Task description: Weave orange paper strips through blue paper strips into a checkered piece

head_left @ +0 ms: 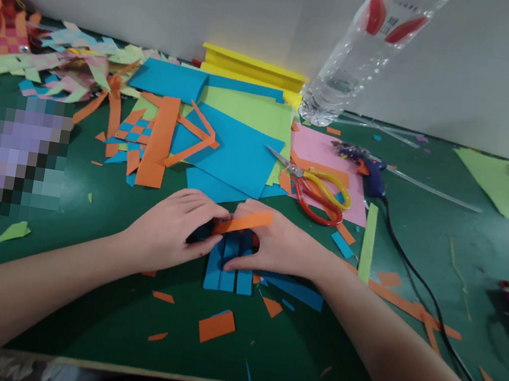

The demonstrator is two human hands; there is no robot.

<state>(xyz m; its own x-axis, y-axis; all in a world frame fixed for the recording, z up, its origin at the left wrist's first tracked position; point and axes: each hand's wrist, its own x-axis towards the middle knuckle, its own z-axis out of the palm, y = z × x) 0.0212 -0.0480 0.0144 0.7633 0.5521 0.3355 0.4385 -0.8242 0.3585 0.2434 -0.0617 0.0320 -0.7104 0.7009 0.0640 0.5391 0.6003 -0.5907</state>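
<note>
A blue paper piece (pixel 228 276) cut into strips lies on the table between my hands. An orange paper strip (pixel 252 221) crosses its upper part at a slant. My left hand (pixel 174 226) pinches the left end of this strip between thumb and fingers. With my right hand (pixel 280 240) I grip the blue piece, the thumb resting on its strips and the other fingers curled behind it. Part of the orange strip passes over the right fingers. The far edge of the blue piece is hidden by both hands.
Scissors (pixel 317 191) lie on pink paper beside a glue gun (pixel 373 174) with a black cord. A water bottle (pixel 353 58) stands at the wall. Blue sheets (pixel 236 149), an orange folded strip (pixel 158 143) and woven scraps (pixel 62 63) sit behind. Orange offcuts (pixel 217 326) lie in front.
</note>
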